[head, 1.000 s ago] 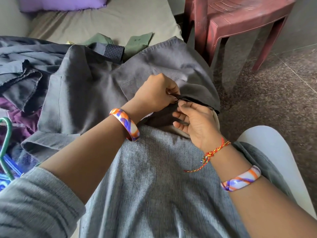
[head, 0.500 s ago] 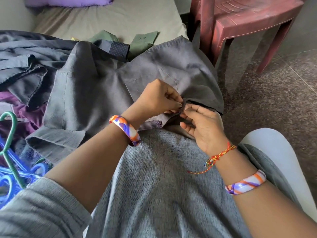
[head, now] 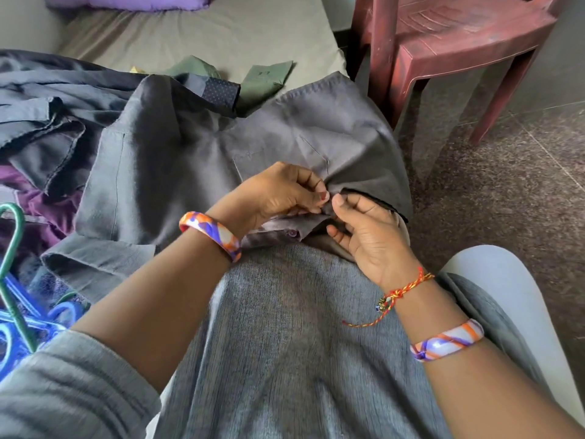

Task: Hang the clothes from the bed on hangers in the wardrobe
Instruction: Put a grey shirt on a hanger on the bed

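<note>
A grey shirt (head: pixel 177 160) lies spread over the bed's near edge and my lap, chest pocket up. My left hand (head: pixel 278 194) pinches the shirt's front placket with thumb and curled fingers. My right hand (head: pixel 364 229) meets it from the right and pinches the facing fabric edge between thumb and fingers. A purple button (head: pixel 292 233) shows on the placket just below my left hand. A green hanger (head: pixel 12 274) and several blue hangers (head: pixel 41 318) lie at the left edge. The wardrobe is out of view.
More clothes are heaped on the bed (head: pixel 221 36): a dark grey garment (head: pixel 47 99), a purple one (head: pixel 34 204), a green one (head: pixel 262 80). A purple pillow (head: pixel 136 0) lies at the back. A red plastic chair (head: pixel 449 42) stands on the speckled floor (head: pixel 506 191) at right.
Both hands stay together at the shirt's front edge, fingers shifting on the placket. The view has tipped slightly, and the button and hangers show more now.
</note>
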Demonstrator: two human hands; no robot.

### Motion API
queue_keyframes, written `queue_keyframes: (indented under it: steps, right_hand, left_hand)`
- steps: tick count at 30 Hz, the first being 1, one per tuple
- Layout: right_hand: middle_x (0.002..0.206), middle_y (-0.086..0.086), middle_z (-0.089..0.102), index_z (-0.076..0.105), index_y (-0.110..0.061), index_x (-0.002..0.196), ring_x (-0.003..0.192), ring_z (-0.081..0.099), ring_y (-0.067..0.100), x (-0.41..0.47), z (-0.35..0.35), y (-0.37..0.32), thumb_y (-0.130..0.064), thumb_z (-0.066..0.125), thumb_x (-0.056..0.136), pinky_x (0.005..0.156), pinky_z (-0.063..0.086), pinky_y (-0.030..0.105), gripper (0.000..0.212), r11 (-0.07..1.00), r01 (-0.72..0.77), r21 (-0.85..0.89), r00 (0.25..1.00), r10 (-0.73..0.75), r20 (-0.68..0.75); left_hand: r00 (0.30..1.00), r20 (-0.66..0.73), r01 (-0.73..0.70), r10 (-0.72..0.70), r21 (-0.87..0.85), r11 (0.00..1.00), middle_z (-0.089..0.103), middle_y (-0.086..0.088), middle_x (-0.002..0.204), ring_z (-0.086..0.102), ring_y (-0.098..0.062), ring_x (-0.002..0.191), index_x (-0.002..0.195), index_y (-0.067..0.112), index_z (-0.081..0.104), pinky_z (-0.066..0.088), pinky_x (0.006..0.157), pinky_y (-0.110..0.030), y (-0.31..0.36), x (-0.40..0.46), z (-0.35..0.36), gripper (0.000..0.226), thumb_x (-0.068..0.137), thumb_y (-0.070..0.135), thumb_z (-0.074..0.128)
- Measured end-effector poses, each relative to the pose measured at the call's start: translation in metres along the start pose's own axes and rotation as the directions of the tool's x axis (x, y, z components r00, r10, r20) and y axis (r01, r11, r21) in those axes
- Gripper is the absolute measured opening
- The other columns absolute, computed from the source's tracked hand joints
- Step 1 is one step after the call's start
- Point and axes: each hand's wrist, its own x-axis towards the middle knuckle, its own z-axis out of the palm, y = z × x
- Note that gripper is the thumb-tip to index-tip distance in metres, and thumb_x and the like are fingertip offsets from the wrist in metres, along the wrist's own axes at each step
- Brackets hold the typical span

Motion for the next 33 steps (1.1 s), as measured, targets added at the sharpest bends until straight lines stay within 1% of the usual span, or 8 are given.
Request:
queue_keyframes:
  steps: [5, 8, 13, 21, 24, 26, 29, 33]
  right_hand:
    - [0.07, -0.007, 0.068, 0.066, -0.016, 0.085, 0.065, 0.06, 0.0, -0.001, 0.0, 0.002, -0.001, 0.055, 0.09, 0.055, 0.051, 0.014, 0.019, 0.992, 0.056, -0.115, 0.998, -0.059, -0.021]
    - [0.063, -0.008, 0.068, 0.062, -0.013, 0.083, 0.062, 0.061, 0.003, 0.0, 0.0, -0.004, 0.002, 0.048, 0.093, 0.054, 0.052, 0.019, 0.023, 0.998, 0.024, -0.056, 1.0, -0.025, -0.018]
    - [0.075, 0.009, 0.052, 0.046, -0.009, 0.078, 0.061, 0.06, 0.016, 0.013, -0.019, -0.022, 0.0, 0.043, 0.096, 0.048, 0.054, 0.024, 0.021, 0.952, 0.037, 0.304, 0.964, 0.046, -0.261]
    - [0.061, -0.004, 0.058, 0.057, -0.016, 0.079, 0.058, 0.055, 0.005, 0.014, -0.033, -0.031, -0.007, 0.06, 0.089, 0.05, 0.051, 0.017, 0.014, 0.965, 0.129, 0.23, 0.927, -0.035, -0.373]
    - [0.065, -0.001, 0.06, 0.058, -0.012, 0.08, 0.054, 0.058, 0.006, 0.016, -0.031, -0.034, -0.004, 0.061, 0.087, 0.05, 0.052, 0.019, 0.012, 0.96, 0.15, 0.236, 0.928, -0.055, -0.369]
    - [0.065, 0.0, 0.061, 0.058, -0.008, 0.08, 0.053, 0.061, 0.006, 0.017, -0.031, -0.037, -0.001, 0.061, 0.087, 0.053, 0.055, 0.021, 0.011, 0.949, 0.167, 0.269, 0.933, -0.064, -0.355]
    - [0.067, 0.003, 0.061, 0.058, -0.004, 0.08, 0.059, 0.062, 0.008, 0.016, -0.034, -0.039, 0.005, 0.057, 0.087, 0.059, 0.056, 0.021, 0.011, 0.931, 0.175, 0.319, 0.95, -0.075, -0.303]
    - [0.068, 0.005, 0.06, 0.06, -0.002, 0.078, 0.063, 0.062, 0.009, 0.013, -0.038, -0.042, 0.014, 0.057, 0.082, 0.06, 0.055, 0.018, 0.017, 0.933, 0.194, 0.304, 0.951, -0.102, -0.291]
  left_hand:
    - [0.937, -0.266, -0.059, 0.226, 0.517, 0.854, 0.062, -0.006, 0.061, 0.055, -0.015, 0.059, 0.072, 0.0, 0.06, 0.046, 0.058, -0.022, -0.008, 0.011, 0.016, 0.015, 0.083, 0.011, 0.059]
    - [0.922, -0.22, -0.093, 0.318, 0.673, 0.734, 0.049, 0.006, 0.057, 0.046, -0.011, 0.057, 0.072, 0.009, 0.059, 0.037, 0.054, -0.019, 0.001, 0.012, 0.017, 0.011, 0.078, 0.018, 0.062]
    - [0.95, -0.1, -0.091, 0.295, 0.816, 0.57, 0.062, -0.008, 0.08, 0.059, -0.031, 0.08, 0.079, 0.006, 0.064, 0.052, 0.073, -0.037, 0.012, 0.013, 0.026, 0.013, 0.074, 0.016, 0.057]
    - [0.984, 0.124, -0.169, 0.13, 0.882, 0.44, 0.068, -0.007, 0.095, 0.06, -0.024, 0.096, 0.081, 0.014, 0.066, 0.045, 0.078, -0.025, 0.029, 0.02, 0.035, 0.013, 0.082, 0.025, 0.058]
    - [0.925, 0.122, -0.308, 0.361, 0.796, 0.521, 0.067, -0.009, 0.077, 0.06, -0.022, 0.073, 0.076, 0.003, 0.065, 0.045, 0.07, -0.033, 0.035, 0.032, 0.039, 0.047, 0.077, 0.05, 0.063]
    - [0.875, 0.101, -0.387, 0.474, 0.735, 0.557, 0.064, -0.007, 0.069, 0.055, -0.02, 0.063, 0.074, 0.004, 0.066, 0.044, 0.064, -0.033, 0.035, 0.042, 0.047, 0.039, 0.075, 0.043, 0.062]
    - [0.884, 0.057, -0.347, 0.464, 0.744, 0.571, 0.061, 0.002, 0.065, 0.057, -0.015, 0.064, 0.081, 0.009, 0.073, 0.04, 0.06, -0.021, 0.032, 0.055, 0.055, 0.017, 0.079, 0.022, 0.061]
    - [0.935, 0.037, -0.306, 0.352, 0.586, 0.751, 0.057, 0.007, 0.055, 0.05, 0.0, 0.045, 0.085, 0.008, 0.075, 0.035, 0.052, -0.006, 0.032, 0.06, 0.051, 0.008, 0.08, 0.01, 0.069]
